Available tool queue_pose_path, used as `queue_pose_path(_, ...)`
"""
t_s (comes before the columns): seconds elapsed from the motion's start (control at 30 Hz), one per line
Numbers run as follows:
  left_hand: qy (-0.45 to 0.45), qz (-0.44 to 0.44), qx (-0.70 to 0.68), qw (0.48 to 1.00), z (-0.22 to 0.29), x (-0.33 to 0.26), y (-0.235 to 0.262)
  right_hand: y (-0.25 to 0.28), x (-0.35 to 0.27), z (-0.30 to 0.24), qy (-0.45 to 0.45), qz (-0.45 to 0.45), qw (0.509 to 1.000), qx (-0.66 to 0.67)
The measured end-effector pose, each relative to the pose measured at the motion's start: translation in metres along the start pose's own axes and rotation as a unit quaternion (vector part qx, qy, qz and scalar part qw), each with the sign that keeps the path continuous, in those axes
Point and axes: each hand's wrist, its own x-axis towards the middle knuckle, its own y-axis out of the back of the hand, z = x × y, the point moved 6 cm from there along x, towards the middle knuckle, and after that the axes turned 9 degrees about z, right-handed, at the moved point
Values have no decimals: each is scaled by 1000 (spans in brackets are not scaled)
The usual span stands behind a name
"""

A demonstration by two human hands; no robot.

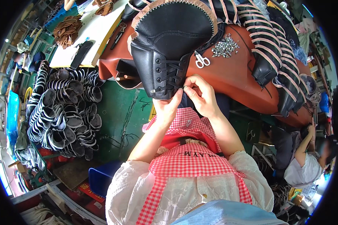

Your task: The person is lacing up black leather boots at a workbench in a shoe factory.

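Observation:
A black leather shoe upper [150,62] lies in front of me with its lacing toward me and a zigzag-stitched, tan-edged lining flaring out at the far end. Black shoelaces [172,71] criss-cross through its eyelets. My left hand [168,108] grips the near edge, its thumb on top and the other fingers hidden underneath. Close beside it, my right hand [201,95] is closed in a pinch at the lower right of the lacing, on what looks like a lace end. White-handled scissors [202,60] lie just beyond my right hand, near a pile of small metal pieces [225,46].
Rows of striped black uppers [264,48] lie on the brown-covered work surface [233,84] at right. Bundled uppers [65,112] are heaped at left. A white table [95,28] holds brown leather pieces [67,30] and a black case [81,53]. Another person [304,161] sits at right.

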Motion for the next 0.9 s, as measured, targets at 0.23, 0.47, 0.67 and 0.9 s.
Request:
queue_pose_path(0.23, 13, -16, -8, 1000, -1, -5, 2, -4, -6, -22, 171, 51, 978, -109)
queue_pose_path(0.47, 43, -34, -39, 998, -4, -16, 3, -2, -21, -21, 252, 96, 948, -168)
queue_pose_path(0.67, 136, 22, -161, 977, -11, -4, 21, 48, -17, -12, 61, 108, 992, -16)
queue_pose_path(0.9, -46, -278, 178, 943, -5, 7, -15, 194, 21, -55, -2, 168, 981, -93)
